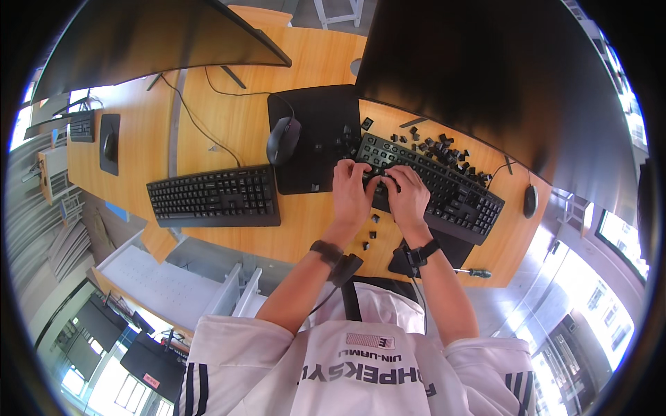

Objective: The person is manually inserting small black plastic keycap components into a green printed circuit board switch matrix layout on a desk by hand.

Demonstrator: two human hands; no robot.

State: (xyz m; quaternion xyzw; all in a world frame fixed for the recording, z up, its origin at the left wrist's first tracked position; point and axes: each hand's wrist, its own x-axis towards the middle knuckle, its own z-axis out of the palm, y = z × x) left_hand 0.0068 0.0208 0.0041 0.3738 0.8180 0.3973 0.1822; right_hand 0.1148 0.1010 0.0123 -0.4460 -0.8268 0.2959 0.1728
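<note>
A black keyboard lies slantwise on the desk in front of me. Keycaps are off much of its left part, while its right part still carries them. My left hand bends over the keyboard's lower left, fingers curled and closed. Close beside it, my right hand has thumb and fingers pinched together over the same spot. Whatever the fingertips hold is hidden. Loose black keycaps lie heaped along the keyboard's far side. A few more keycaps rest on the wood below my hands.
On the left are a second keyboard and a large mouse on a black mouse pad. Two monitors rise behind. A screwdriver lies at the near right edge, and a small mouse sits far right.
</note>
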